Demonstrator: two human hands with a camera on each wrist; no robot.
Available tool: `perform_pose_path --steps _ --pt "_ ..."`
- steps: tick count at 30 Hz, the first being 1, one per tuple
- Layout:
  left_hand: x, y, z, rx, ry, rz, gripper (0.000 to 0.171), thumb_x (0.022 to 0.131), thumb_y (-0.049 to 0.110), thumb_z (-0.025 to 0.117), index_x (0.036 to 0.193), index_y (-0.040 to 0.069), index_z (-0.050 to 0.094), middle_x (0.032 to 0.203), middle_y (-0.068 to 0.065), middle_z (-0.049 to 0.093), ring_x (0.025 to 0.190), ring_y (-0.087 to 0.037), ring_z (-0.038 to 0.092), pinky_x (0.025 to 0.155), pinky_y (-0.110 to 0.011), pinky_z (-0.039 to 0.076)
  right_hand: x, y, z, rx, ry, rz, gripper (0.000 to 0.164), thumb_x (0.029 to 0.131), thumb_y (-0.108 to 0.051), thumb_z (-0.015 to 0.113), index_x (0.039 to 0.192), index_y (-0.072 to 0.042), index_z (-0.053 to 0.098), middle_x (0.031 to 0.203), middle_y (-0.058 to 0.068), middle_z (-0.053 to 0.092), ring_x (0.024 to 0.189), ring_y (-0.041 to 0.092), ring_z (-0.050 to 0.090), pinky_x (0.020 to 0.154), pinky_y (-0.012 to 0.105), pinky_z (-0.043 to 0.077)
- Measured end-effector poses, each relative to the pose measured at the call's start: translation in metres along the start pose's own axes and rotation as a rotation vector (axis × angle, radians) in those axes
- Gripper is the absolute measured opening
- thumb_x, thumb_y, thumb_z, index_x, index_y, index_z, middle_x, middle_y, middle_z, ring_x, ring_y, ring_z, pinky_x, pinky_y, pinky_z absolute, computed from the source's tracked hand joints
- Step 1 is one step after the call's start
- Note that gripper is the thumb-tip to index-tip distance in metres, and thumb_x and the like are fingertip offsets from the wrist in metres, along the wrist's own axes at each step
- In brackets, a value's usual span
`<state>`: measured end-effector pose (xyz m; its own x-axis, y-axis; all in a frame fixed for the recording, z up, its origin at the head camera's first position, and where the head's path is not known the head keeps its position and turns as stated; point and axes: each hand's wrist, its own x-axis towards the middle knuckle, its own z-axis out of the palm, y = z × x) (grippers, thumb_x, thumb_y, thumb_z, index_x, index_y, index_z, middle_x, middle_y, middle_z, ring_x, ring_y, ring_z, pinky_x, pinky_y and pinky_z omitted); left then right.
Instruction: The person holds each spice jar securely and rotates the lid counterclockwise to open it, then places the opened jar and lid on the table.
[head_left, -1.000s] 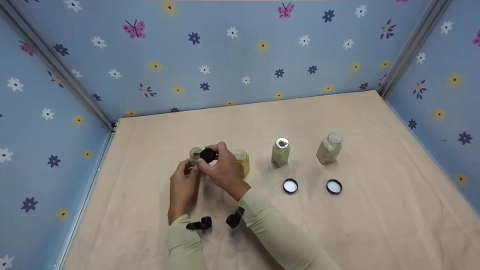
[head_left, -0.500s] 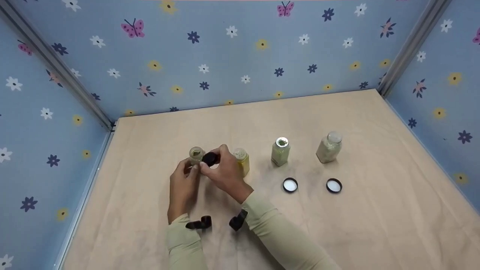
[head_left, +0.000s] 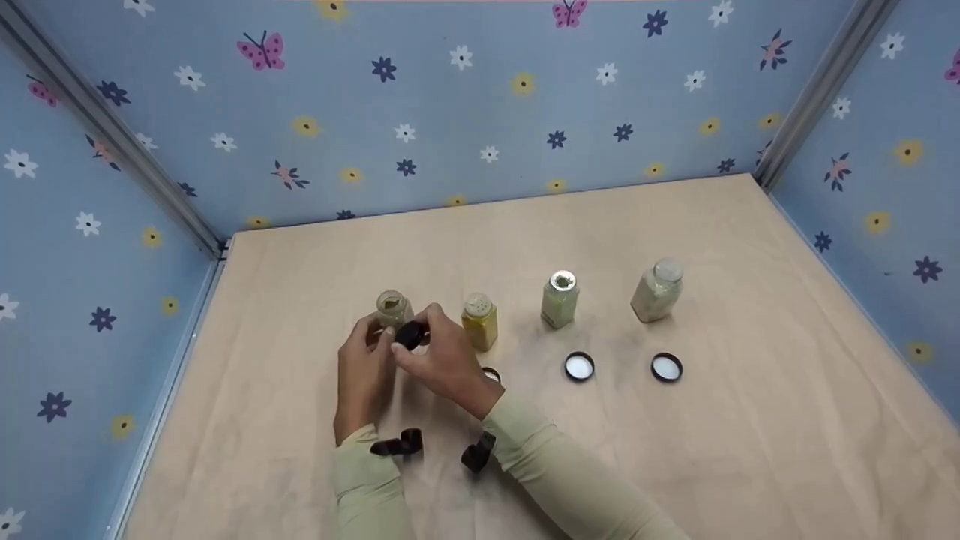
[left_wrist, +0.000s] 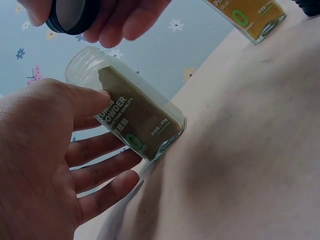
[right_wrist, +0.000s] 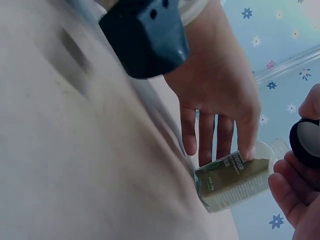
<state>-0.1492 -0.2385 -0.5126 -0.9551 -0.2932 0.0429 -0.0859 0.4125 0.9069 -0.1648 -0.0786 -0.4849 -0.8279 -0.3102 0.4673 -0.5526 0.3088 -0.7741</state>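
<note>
My left hand steadies a glass spice jar at the left of the table, thumb on one side and fingers on the other. In the left wrist view, the jar's label reads cumin powder, and brown powder fills much of it. Its mouth is uncovered. Just in front of that mouth, my right hand pinches a black screw cap between thumb and fingers. The cap's pale inside shows in the right wrist view, apart from the jar.
Right of my hands stand a yellow spice jar with a perforated top, a green jar and a pale green jar. Black-rimmed caps lie upturned before them, one partly behind my right wrist. Patterned blue walls border the table.
My right hand has drawn the black cap from beside the jar's mouth down toward me. Another cap on the table now shows beside my right wrist. The left hand stays on the jar.
</note>
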Motion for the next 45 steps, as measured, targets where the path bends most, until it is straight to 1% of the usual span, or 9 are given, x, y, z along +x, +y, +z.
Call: perform_pose_path --steps 7,13,20,24,29,31,35,40,45 --pt "-0.003 -0.004 0.001 -0.039 -0.014 0.018 0.040 0.103 0.025 0.057 0.141 0.011 0.054 0.134 -0.014 0.060 0.121 -0.029 0.058 0.103 -0.044 0.045 -0.009 0.004 0.002 -0.053 -0.045 -0.020 0.032 0.083 -0.018 0.078 0.100 -0.007 0.054 0.088 -0.002 0.059 0.078 0.021 0.063 0.069 0.019 0.048" --pt "-0.004 -0.006 0.000 -0.011 -0.016 -0.018 0.041 0.104 0.027 0.056 0.143 0.013 0.053 0.136 -0.011 0.059 0.122 -0.029 0.057 0.104 -0.046 0.045 -0.014 0.008 0.006 -0.063 -0.081 0.000 0.031 0.083 -0.018 0.078 0.100 -0.008 0.054 0.089 -0.002 0.058 0.076 0.017 0.060 0.066 0.018 0.048" --pt "-0.003 -0.002 -0.002 0.017 -0.010 -0.005 0.043 0.103 0.027 0.055 0.143 0.011 0.052 0.135 -0.014 0.059 0.122 -0.029 0.058 0.104 -0.044 0.044 -0.014 0.013 0.004 0.004 -0.108 0.001 0.028 0.085 -0.016 0.076 0.102 -0.009 0.056 0.091 -0.003 0.060 0.081 0.024 0.064 0.068 0.019 0.050" --pt "-0.001 0.000 -0.001 0.023 -0.020 -0.027 0.044 0.104 0.029 0.055 0.144 0.012 0.051 0.136 -0.013 0.059 0.123 -0.029 0.058 0.105 -0.044 0.044 -0.013 0.015 0.002 0.026 -0.109 0.011 0.030 0.085 -0.015 0.076 0.106 -0.004 0.059 0.093 -0.003 0.061 0.084 0.025 0.065 0.068 0.021 0.052" --pt "-0.002 0.002 -0.002 0.020 -0.026 -0.034 0.045 0.104 0.030 0.054 0.145 0.014 0.051 0.137 -0.011 0.058 0.123 -0.027 0.057 0.106 -0.044 0.043 -0.015 0.017 0.002 0.014 -0.124 0.039 0.034 0.085 -0.016 0.076 0.111 -0.001 0.060 0.095 -0.004 0.061 0.086 0.019 0.064 0.069 0.019 0.051" --pt "-0.003 0.001 -0.002 0.014 -0.022 -0.028 0.044 0.104 0.031 0.054 0.145 0.015 0.051 0.137 -0.010 0.058 0.122 -0.027 0.058 0.105 -0.045 0.043 -0.016 0.018 0.002 0.007 -0.138 0.053 0.034 0.086 -0.017 0.076 0.112 -0.002 0.060 0.095 -0.004 0.061 0.086 0.015 0.062 0.070 0.019 0.051" --pt "-0.005 0.001 -0.002 0.020 -0.022 -0.031 0.045 0.104 0.032 0.053 0.146 0.017 0.050 0.137 -0.008 0.058 0.123 -0.025 0.057 0.106 -0.045 0.043 -0.017 0.018 0.004 -0.007 -0.163 0.083 0.033 0.087 -0.020 0.076 0.111 -0.004 0.061 0.096 -0.004 0.061 0.086 0.013 0.060 0.072 0.020 0.050" --pt "-0.002 0.002 -0.002 0.025 -0.019 -0.058 0.044 0.104 0.032 0.053 0.145 0.018 0.050 0.139 -0.007 0.057 0.125 -0.025 0.056 0.107 -0.046 0.042 -0.016 0.019 0.006 -0.024 -0.179 0.101 0.029 0.087 -0.022 0.074 0.109 -0.009 0.060 0.093 -0.005 0.058 0.083 0.013 0.058 0.069 0.022 0.048" --pt "0.000 0.004 0.000 0.048 -0.010 -0.083 0.045 0.104 0.032 0.053 0.147 0.018 0.049 0.141 -0.007 0.056 0.128 -0.025 0.054 0.107 -0.046 0.041 -0.016 0.019 0.007 -0.026 -0.184 0.131 0.026 0.087 -0.022 0.073 0.107 -0.011 0.061 0.092 -0.005 0.058 0.082 0.011 0.056 0.069 0.024 0.047"
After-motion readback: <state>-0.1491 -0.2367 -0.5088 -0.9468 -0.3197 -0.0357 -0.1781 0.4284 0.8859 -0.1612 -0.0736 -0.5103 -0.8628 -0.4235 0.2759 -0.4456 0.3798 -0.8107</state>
